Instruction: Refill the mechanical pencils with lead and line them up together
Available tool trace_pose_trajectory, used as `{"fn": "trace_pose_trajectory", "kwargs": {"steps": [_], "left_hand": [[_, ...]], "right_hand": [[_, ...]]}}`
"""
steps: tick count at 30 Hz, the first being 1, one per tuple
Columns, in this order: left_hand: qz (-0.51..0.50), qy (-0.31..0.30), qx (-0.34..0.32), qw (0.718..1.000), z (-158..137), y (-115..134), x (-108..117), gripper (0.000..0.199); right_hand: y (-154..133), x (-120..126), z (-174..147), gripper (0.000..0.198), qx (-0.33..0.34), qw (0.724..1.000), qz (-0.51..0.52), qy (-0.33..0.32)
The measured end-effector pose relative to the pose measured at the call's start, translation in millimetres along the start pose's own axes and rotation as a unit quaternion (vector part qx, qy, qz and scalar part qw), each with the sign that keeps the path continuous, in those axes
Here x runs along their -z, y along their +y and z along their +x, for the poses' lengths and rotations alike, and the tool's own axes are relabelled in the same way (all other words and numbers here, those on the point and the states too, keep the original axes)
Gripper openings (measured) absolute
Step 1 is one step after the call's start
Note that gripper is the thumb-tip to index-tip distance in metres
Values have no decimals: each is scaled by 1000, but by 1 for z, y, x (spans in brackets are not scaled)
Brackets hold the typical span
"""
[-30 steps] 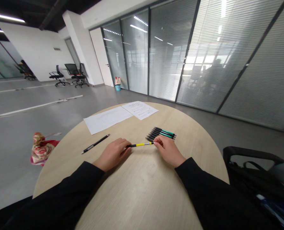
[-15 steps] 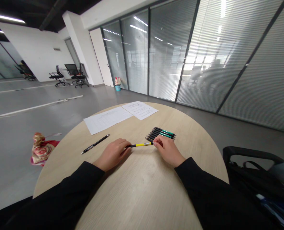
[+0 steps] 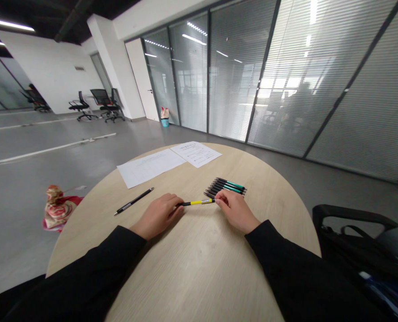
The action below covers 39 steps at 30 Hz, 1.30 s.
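Note:
A yellow and black pen (image 3: 199,202) lies crosswise between my hands, just above the table. Its dark end is pinched in the fingers of my left hand (image 3: 162,213). At the other end, the fingertips of my right hand (image 3: 235,209) are closed on the tip. Just beyond the right hand lies a row of several black and green pens (image 3: 226,184), partly covered by that hand. To the left of my left hand, a single black pen (image 3: 133,201) rests at a slant on the wood.
Two printed paper sheets (image 3: 152,166) lie at the far side of the round wooden table (image 3: 199,277). A black chair (image 3: 353,214) stands close by the right edge. On the floor at left sits a red and cream bag (image 3: 58,208).

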<state>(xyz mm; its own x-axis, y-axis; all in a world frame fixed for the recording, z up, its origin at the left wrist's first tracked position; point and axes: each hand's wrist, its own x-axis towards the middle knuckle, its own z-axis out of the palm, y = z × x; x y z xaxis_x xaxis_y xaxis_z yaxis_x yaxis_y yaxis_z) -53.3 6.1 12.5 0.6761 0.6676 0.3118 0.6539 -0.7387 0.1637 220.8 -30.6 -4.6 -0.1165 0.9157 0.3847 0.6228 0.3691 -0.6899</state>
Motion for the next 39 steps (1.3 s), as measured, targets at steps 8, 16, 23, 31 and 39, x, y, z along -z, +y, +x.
{"fn": "trace_pose_trajectory", "kwargs": {"steps": [8,16,23,31,39], "left_hand": [[-15,9,-5,1000,0,1,0,25],[-7,-2,-4,1000,0,0,0,25],[-10,10,-7,1000,0,1,0,25],[-4,2,-2,1000,0,1,1,23],[-5,-5,-1,1000,0,1,1,22]], "right_hand": [[0,1,0,10,3,1000,1,1],[-2,1,0,10,-4,1000,-3,-3],[-3,2,0,11,-1,1000,-9,-5],[-1,1,0,11,4,1000,-9,-3],[-2,2,0,11,2,1000,-8,-5]]}}
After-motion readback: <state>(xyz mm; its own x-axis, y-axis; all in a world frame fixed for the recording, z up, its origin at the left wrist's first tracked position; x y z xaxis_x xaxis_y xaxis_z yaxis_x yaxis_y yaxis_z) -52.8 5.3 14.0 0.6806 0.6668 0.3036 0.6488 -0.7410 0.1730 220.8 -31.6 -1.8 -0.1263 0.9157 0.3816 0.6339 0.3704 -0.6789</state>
